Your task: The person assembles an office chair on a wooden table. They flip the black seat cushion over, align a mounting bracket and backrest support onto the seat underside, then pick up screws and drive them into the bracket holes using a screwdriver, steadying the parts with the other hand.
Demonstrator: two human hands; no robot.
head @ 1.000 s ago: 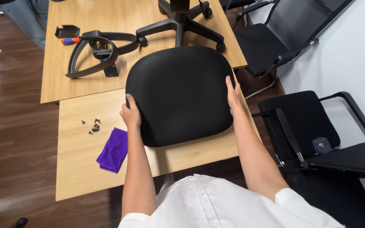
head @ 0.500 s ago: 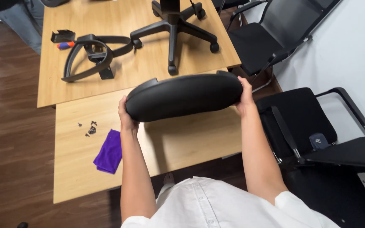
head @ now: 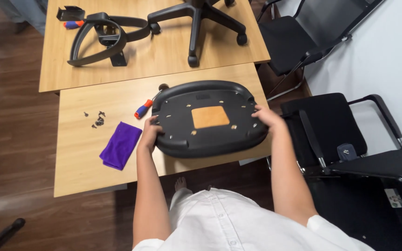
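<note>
Hands first: left hand (head: 150,134) and right hand (head: 265,116) clamped on opposite rims of upturned chair seat (head: 209,118), flat on near table (head: 77,162). Looks rigid, bulky, probably hefty, so best gripped by those edges. Nearby: screwdriver (head: 143,109), purple cloth (head: 120,145), loose screws (head: 97,120). Further back, armrest frame (head: 99,37) and wheeled base (head: 196,23).

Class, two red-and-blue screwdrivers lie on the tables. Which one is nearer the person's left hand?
The screwdriver on the near table, just beyond the left hand beside the seat pan. The other screwdriver lies on the far table by the armrest frame.
</note>
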